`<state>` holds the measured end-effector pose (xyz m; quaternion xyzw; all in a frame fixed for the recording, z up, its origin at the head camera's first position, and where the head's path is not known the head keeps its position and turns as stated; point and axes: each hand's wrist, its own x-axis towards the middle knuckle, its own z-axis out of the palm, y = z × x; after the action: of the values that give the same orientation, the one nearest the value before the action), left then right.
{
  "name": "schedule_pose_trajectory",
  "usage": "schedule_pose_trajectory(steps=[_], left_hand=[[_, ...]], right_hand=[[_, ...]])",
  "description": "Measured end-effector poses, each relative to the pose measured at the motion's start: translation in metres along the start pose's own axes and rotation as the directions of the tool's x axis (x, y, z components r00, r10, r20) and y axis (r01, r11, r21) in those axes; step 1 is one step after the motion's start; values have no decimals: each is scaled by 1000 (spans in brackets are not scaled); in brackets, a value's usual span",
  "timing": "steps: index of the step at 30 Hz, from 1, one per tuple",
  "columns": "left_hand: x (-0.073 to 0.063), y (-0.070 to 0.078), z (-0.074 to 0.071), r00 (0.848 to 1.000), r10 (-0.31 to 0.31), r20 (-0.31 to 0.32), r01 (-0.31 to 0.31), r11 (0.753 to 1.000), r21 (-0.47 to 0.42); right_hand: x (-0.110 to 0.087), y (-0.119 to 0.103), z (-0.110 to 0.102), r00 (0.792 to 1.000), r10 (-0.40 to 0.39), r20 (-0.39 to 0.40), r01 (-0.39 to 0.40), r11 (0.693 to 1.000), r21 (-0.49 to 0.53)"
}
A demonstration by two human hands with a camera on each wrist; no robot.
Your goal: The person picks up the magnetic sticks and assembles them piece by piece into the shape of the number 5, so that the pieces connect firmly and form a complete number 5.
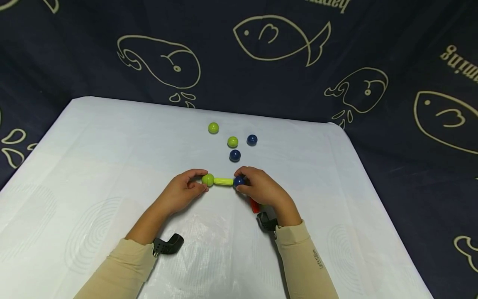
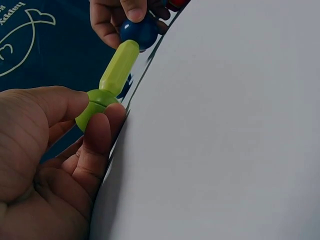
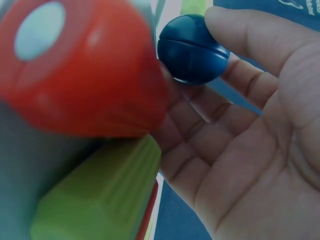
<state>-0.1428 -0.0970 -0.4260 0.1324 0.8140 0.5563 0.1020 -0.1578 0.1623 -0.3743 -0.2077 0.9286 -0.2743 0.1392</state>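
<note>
Near the middle of the white table, my left hand [image 1: 181, 192] pinches a light green ball [image 1: 207, 180] between thumb and fingers. A ribbed yellow-green rod [image 1: 223, 181] joins that ball to a dark blue ball [image 1: 238, 182], which my right hand [image 1: 267, 189] holds at the other end. The left wrist view shows the rod [image 2: 119, 67] meeting both balls. Under my right hand lie a red rod [image 3: 100, 75] with a round pale end and another yellow-green rod [image 3: 100, 192], both mostly hidden in the head view.
Beyond my hands lie two loose green balls [image 1: 232, 142] and two loose blue balls [image 1: 252, 140] on the white tabletop [image 1: 149, 145]. A dark blue cloth [image 1: 220, 74] with fish drawings hangs behind the table's far edge. Black cameras [image 1: 169, 244] sit at both wrists.
</note>
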Motion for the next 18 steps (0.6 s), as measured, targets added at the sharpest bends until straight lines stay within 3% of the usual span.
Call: schedule_pose_trajectory(steps=[18], left_hand=[[-1, 1, 0, 1000, 10, -2, -10, 1000, -4]], right_hand=[[0, 1, 0, 1000, -5, -13, 5, 1000, -11]])
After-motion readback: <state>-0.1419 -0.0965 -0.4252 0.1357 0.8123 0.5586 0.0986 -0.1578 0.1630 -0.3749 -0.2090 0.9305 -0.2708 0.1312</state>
